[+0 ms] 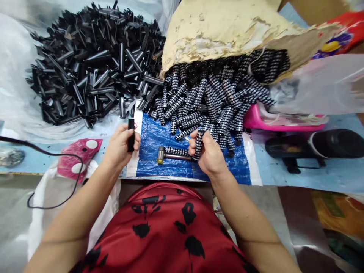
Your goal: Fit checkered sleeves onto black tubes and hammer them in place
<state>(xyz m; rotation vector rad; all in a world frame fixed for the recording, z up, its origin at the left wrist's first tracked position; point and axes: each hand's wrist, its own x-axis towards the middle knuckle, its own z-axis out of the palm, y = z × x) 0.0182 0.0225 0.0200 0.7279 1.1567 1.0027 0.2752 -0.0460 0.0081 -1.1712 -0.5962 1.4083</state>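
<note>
My left hand [123, 141] is closed around a short black plastic tube piece [131, 135], held upright over the left edge of the blue woven sheet [153, 168]. In my right hand [209, 151] is a black cylinder with rows of white marks [198, 145], gripped between thumb and fingers and tilted slightly. The two pieces are apart. Between my hands a small hammer with a yellowish head [160, 155] lies on the sheet, its handle reaching toward my right hand. One more patterned cylinder [176, 151] lies just behind the handle.
A big heap of plain black pieces [96, 76] fills the back left. Patterned cylinders [210, 94] spill from a torn yellowish sack [222, 30]. At right are a pink tray [287, 123] and a dark bottle-shaped object [315, 144]. A black cable [57, 154] hangs at left.
</note>
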